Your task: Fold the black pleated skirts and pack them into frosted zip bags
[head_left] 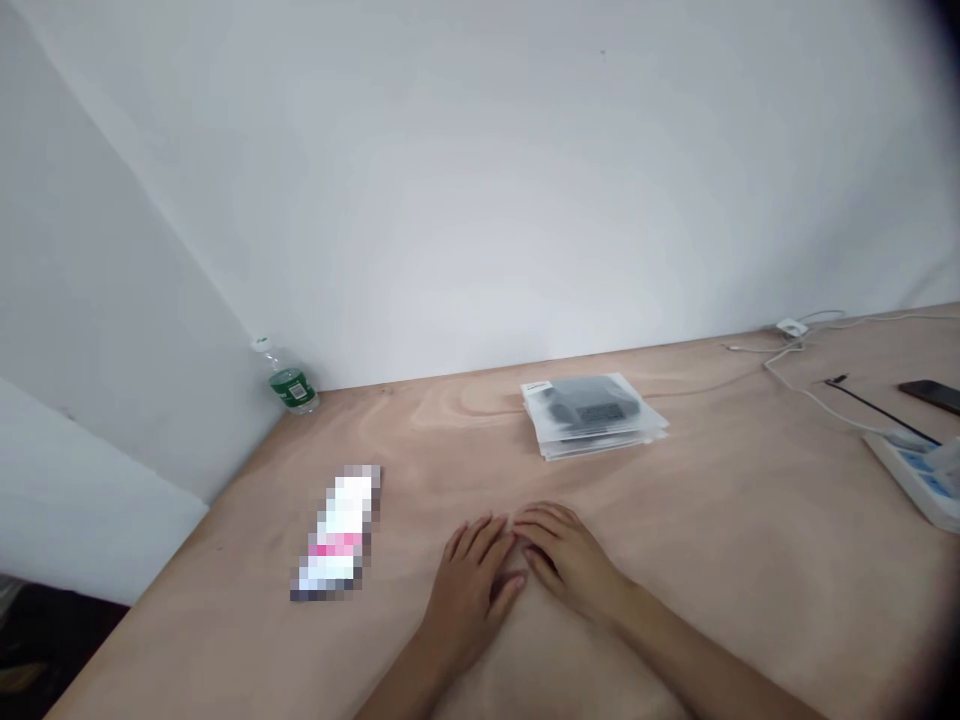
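Note:
My left hand [469,590] lies palm down on the wooden table [420,440], its fingers spread a little and nothing in it. Beside it, my right hand [566,560] also rests on the tabletop, fingers apart and empty, with its fingertips close to those of my left hand. A stack of flat packages in clear plastic [592,412], with something dark inside, sits beyond my right hand. To the left of my left hand lies a flat phone-like object [341,530], its surface pixelated.
A clear bottle with a green label [292,388] stands in the back left corner by the white wall [480,200]. On the right are a white power strip [915,475], a dark phone [931,394], a thin black cable [881,411] and a white cable [806,392].

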### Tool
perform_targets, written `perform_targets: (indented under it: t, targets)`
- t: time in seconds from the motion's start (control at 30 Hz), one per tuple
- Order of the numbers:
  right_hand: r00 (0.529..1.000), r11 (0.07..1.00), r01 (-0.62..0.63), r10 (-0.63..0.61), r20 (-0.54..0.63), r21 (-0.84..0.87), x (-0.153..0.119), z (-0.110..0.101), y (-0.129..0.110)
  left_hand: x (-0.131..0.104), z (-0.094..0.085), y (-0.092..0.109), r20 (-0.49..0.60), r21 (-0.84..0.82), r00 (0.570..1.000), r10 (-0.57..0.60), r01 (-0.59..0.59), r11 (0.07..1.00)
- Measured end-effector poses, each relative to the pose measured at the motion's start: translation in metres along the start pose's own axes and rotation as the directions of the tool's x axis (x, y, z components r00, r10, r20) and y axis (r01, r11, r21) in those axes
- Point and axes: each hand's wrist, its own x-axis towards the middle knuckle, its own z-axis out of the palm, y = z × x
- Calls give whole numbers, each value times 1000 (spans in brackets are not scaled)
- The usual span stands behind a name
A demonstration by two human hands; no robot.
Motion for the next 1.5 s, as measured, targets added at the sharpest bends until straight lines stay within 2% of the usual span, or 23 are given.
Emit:
perform_targets:
  t: [0.63, 0.8, 1.07, 1.2, 1.27, 1.33, 1.43, 1.5]
  targets:
    - [1000, 997, -12, 13, -16, 79, -1, 2, 1, -1, 2, -1, 1, -14, 1000, 6, -6, 1000]
    - [1000, 993, -15, 17, -15, 121, -1, 1, 1, -2, 2, -1, 35, -4, 999, -1, 1, 1000]
    - [997, 956, -44, 59, -42, 291, 1, -1, 2, -1, 2, 0, 32, 11, 999, 5, -5, 1000]
    - [981, 886, -112, 171, -94, 450, 1, -6, -2, -1, 0, 1, 7, -2, 1000, 6, -6, 1000]
    - [945, 819, -176, 295, -139, 547, 1, -12, -3, -1, -1, 1, 9, -20, 1000, 0, 0, 1000]
    - [865, 722, -239, 463, -196, 649, 1, -23, -1, -2, -2, 1, 16, -34, 1000, -4, 4, 999]
    - [656, 531, -276, 713, -247, 801, 5, -43, 11, -2, -4, 1, 18, -41, 1000, -7, 8, 999]
    - [528, 396, -259, 822, -215, 881, 9, -57, 22, -3, -4, 1, 15, -46, 1000, -9, 9, 999]
